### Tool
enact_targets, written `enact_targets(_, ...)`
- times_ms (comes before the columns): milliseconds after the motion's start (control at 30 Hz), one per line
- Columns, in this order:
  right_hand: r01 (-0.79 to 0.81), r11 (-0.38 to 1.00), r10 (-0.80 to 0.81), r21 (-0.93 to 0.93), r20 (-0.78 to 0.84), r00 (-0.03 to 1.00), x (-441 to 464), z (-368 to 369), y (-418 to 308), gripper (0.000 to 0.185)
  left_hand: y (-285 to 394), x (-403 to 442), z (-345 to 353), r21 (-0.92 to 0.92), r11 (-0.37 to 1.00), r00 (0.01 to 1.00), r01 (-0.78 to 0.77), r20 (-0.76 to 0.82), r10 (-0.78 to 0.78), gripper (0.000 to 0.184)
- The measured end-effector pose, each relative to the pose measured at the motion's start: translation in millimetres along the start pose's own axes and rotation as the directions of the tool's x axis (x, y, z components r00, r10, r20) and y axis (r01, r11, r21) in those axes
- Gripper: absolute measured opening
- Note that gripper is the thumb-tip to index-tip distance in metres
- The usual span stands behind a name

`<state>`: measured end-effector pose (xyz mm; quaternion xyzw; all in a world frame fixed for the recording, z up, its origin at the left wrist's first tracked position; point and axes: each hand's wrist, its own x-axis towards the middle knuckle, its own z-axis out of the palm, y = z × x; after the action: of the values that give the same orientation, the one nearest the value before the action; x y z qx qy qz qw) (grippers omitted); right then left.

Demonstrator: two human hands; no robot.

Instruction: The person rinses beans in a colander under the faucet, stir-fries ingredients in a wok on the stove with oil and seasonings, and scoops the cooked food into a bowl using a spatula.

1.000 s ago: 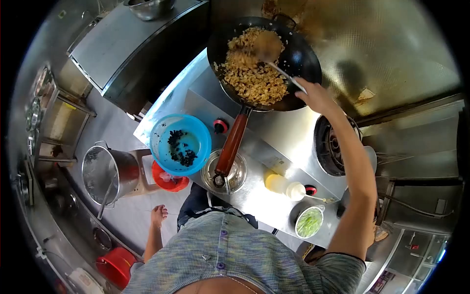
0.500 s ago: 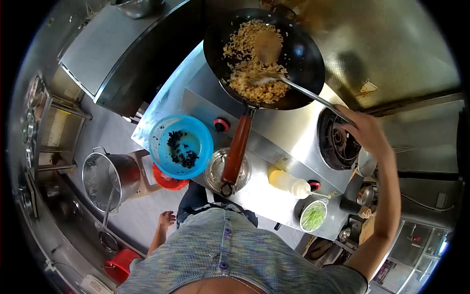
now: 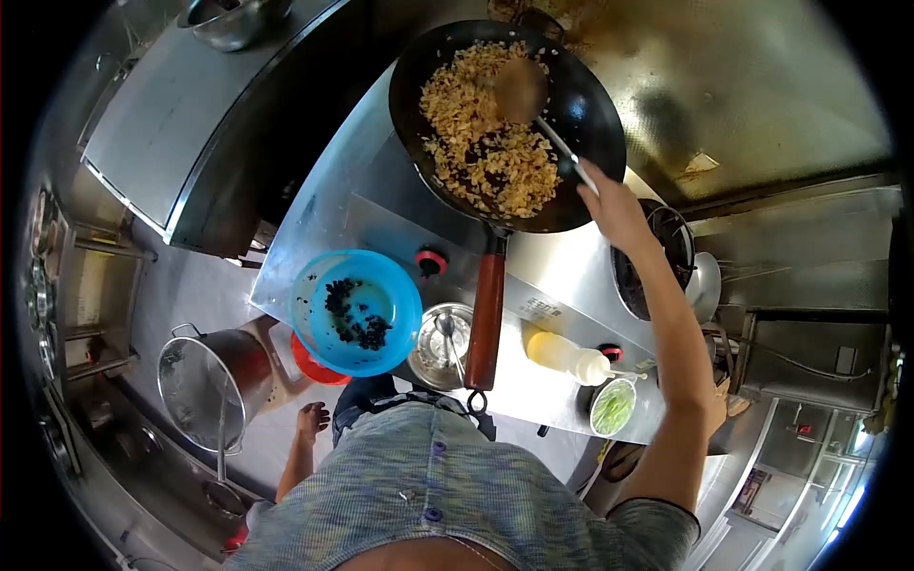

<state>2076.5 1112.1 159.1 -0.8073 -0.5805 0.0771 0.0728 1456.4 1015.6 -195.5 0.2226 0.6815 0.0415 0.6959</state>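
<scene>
My right hand is closed around the handle of a long-handled metal ladle, which reaches into a black wok. Chopped, fried-looking food covers the wok's left and middle. A round brown patch covers the ladle's far end, so its head is unclear. The wok's reddish-brown wooden handle points toward my body, with no hand on it. Low at my side hangs my left hand, empty, fingers apart and slightly bent.
On the steel counter are a blue basin with dark bits, a metal bowl with a spoon, a yellow squeeze bottle and a cup of green slices. A burner lies right; a tall pot stands left.
My right hand has moved left and closer to the wok, and the ladle is angled more steeply. The food is spread wider. The wok's handle has swung slightly right, uncovering the metal bowl.
</scene>
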Motion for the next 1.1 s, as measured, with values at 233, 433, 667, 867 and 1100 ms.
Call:
enact_targets(233,-0.036,0.954,0.137,-0.296,0.328,0.935,-105,-117,-35,0.043,-64,23,-35,-0.278,0.954,0.991,0.115,0.103,-0.089,0.022)
enact_targets(433,0.124,0.855,-0.018,-0.505,0.209,0.978,-10,-94,15,0.028,-26,-2,8,-0.063,0.998,0.997,0.016,-0.081,-0.021,0.022)
enact_targets(667,0.218,0.895,-0.106,-0.388,0.29,0.951,-81,-185,5,0.03,-40,-6,23,-0.089,0.996,0.992,0.023,-0.119,-0.034,0.024)
enact_targets(867,0.049,0.961,0.061,-0.274,0.381,0.922,-30,-128,-11,0.031,-32,2,23,-0.046,0.999,0.994,0.011,-0.107,-0.016,0.024)
enact_targets(1100,-0.049,0.989,0.098,-0.139,0.377,0.921,-66,-111,-38,0.028,-25,0,15,-0.062,0.996,0.99,0.059,-0.127,-0.066,0.023)
